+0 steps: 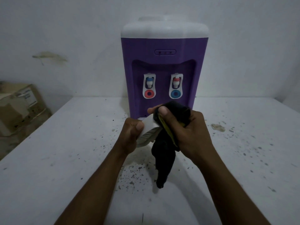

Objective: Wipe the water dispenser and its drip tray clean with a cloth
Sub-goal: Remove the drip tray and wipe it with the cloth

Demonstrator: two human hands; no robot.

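- Head view: left hand [131,135] grips white drip tray [148,133] above speckled bench [65,143].
- Right hand [186,132], fingers curled, presses black cloth [164,153] against tray before purple water dispenser [164,65].

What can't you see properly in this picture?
Head view only.
Drip tray: right part under the black cloth and right hand, left edge under the left hand.
Water dispenser: bottom front hidden behind both hands.
Panel lights: too small and dim to read.
Cardboard boxes: cut off by left edge.
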